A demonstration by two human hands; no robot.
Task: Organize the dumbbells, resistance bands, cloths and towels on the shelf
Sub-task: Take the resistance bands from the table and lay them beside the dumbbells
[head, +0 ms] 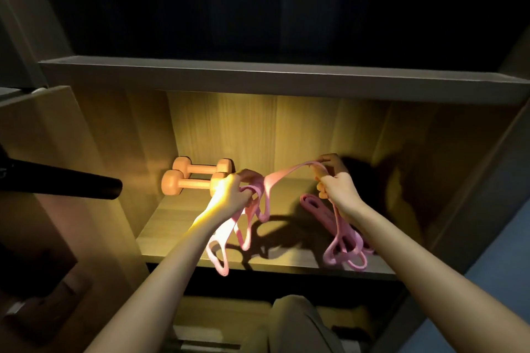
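Both my hands hold a light pink resistance band (pixel 282 173) above the lit wooden shelf (pixel 177 218). My left hand (pixel 232 195) grips a bunch of its loops, which hang down past the shelf's front edge. My right hand (pixel 337 185) pinches the other end, so the band stretches between the hands. A darker pink band (pixel 312 203) lies on the shelf under my right hand, and more pink loops (pixel 344 255) trail to the front edge. Two orange dumbbells (pixel 189 182) lie side by side at the back left.
A dark shelf board (pixel 258 74) runs overhead. A black cylindrical object (pixel 66 182) juts in from the left at shelf height. A wooden side panel (pixel 86 180) bounds the left, another the right. A lower compartment holds a grey-beige cloth-like shape (pixel 298 324).
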